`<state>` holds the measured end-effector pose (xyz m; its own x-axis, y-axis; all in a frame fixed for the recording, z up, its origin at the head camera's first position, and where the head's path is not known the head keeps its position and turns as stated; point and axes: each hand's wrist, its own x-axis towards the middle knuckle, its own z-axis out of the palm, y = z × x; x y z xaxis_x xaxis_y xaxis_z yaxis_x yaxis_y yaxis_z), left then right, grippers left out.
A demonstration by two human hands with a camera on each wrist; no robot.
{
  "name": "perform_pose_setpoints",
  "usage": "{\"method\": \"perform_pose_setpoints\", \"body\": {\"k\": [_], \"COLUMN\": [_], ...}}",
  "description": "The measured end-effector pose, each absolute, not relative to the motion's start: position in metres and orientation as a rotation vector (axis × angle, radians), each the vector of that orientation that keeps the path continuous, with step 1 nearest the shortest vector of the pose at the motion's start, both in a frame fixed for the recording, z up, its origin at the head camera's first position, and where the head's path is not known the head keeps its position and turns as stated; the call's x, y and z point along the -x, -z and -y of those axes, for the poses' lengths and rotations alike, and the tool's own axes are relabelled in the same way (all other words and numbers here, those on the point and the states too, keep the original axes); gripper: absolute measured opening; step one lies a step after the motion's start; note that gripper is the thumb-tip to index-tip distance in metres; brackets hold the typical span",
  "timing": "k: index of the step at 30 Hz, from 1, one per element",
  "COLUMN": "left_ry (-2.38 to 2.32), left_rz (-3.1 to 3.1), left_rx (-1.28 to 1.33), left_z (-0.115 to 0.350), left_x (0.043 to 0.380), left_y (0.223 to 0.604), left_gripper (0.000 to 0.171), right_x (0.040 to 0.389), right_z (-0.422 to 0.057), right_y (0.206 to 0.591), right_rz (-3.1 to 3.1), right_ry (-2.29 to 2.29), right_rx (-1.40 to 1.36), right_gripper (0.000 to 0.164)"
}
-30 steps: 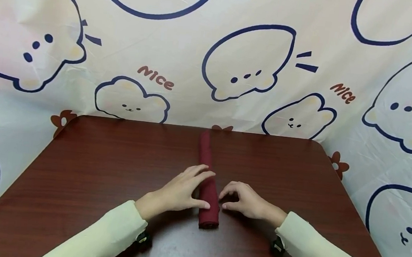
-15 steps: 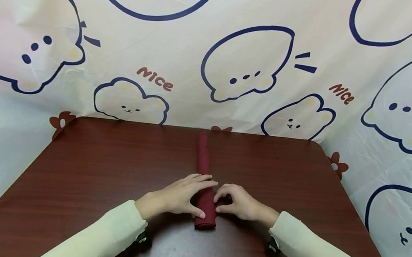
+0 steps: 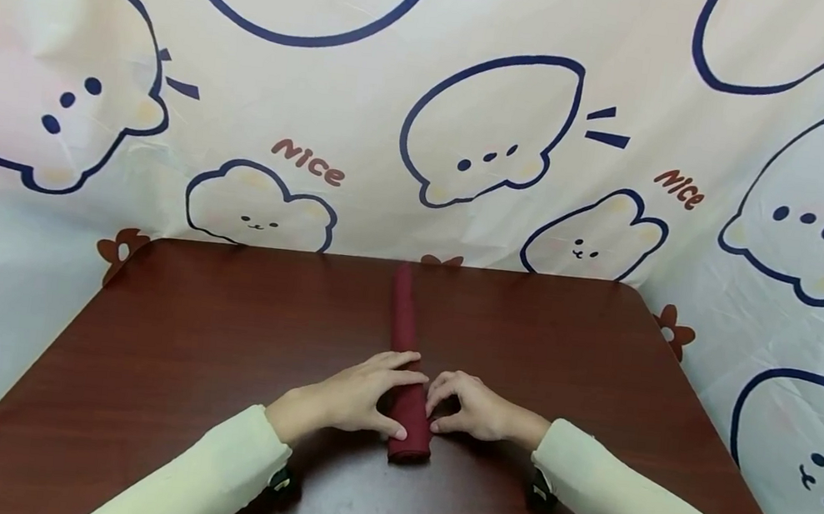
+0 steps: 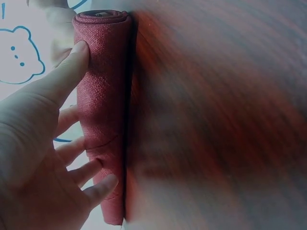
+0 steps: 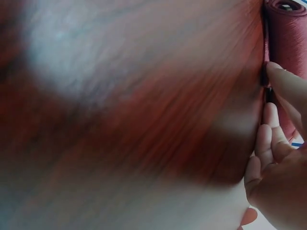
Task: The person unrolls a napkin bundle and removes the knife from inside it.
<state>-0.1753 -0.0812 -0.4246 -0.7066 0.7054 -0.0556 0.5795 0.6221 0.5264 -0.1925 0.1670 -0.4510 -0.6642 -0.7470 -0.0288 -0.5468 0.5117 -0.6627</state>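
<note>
A burgundy cloth roll is lying lengthwise on a dark reddish-brown wooden table, its far end reaching towards the back edge and its near end sitting between and slightly nearer the person than the two hands; that near end is showing wound layers around a small hollow, and the left wrist view is showing a woven texture along its side.

The left hand is reaching over the roll from the left, its fingers lying loosely spread across the cloth while the thumb tip is touching it close to the near end; this hand is staying relaxed rather than clenching.

The right hand is resting at the roll's right side, fingers bending and thumb tip meeting the cloth low by the table; whether finger and thumb are pinching the edge, I cannot tell.

A pale sleeve is covering each forearm; a black device is sitting under each wrist.

Behind and beside the table, a cream fabric backdrop is hanging, showing navy-outlined cartoon animals, brown flowers and the brown word "Nice" printed twice.
</note>
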Motion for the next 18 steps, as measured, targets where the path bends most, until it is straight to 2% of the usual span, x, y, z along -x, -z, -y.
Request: {"method": "perform_pose_setpoints", "body": {"k": [18], "left_ry": [-0.791], "left_rz": [-2.550], "left_rx": [-1.012], "left_z": [0.087], "left_x": [0.177], "left_y": [0.425], "left_gripper": [0.074], "right_x": [0.203], "right_z": [-0.172], "right_y": [0.446], "right_rz": [-2.331], "right_ry": [0.874], "right_rx": [1.074], "right_gripper": [0.015]}}
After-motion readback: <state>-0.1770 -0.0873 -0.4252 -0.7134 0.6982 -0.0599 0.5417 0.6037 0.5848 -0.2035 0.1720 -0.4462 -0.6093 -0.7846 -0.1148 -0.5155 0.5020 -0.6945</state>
